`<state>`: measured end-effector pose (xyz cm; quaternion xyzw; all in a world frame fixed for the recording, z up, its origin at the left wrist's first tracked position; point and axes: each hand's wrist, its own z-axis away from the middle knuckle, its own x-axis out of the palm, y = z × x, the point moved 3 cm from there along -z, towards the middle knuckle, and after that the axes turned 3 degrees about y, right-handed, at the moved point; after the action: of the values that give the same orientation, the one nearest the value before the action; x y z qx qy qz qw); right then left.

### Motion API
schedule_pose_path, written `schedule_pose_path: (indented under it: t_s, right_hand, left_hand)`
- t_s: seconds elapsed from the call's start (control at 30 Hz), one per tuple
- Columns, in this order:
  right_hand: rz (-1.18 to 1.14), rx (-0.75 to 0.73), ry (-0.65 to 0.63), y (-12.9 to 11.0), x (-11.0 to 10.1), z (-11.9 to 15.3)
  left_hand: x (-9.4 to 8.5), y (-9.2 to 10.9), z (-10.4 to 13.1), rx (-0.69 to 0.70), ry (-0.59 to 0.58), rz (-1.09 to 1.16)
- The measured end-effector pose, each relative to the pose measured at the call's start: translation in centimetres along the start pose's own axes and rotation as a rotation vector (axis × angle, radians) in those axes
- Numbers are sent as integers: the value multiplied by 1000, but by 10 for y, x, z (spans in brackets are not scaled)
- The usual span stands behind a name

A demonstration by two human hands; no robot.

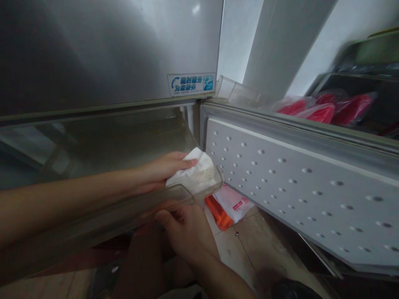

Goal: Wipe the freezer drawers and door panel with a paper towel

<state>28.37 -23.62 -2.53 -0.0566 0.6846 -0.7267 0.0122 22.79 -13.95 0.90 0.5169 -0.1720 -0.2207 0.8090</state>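
Observation:
My left hand (173,168) reaches over the front of a clear plastic freezer drawer (102,222). Its thumb and fingers are closed on a white tissue (193,166), which lies against the inner side of the drawer's right front corner. Part of the tissue shows through the plastic. Below, my right hand (187,228) is at the outside of the drawer front, fingers curled under its edge and thumb bent over. Some of those fingers are hidden behind the plastic.
The dimpled freezer door (299,182) stands open on the right. Above the drawer is a closed upper door (109,50) with a sticker. On the tiled floor (246,241) lie an orange item (220,214) and a white bag (233,203). Red plastic-wrapped things (324,110) sit beyond the door.

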Motion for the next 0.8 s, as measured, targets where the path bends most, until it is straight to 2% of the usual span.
schedule_pose_path:
  t_s: [0.1,0.2,0.43,0.53,0.7,0.73,0.8]
  right_hand:
    - [-7,-13,-40,-2,0,0]
    - [-3,-20,-40,-3,-1,0]
    - [22,-10,-10,-3,-1,1]
    - [8,7,-24,-4,-1,2]
    - [25,-1,-34,-7,-2,3]
    - [32,6,-30,-7,-3,3]
    - [34,18,-33,-7,-3,3]
  left_hand:
    - [-8,0,8,-5,-52,-24]
    - [-13,5,8,71,-109,-136]
    - [-11,13,-24,398,-145,-765]
    - [-12,18,-32,480,-64,-826]
    - [-25,41,-14,728,292,-997]
    - [-26,43,-11,757,311,-1054]
    - [-24,39,-7,755,203,-1139]
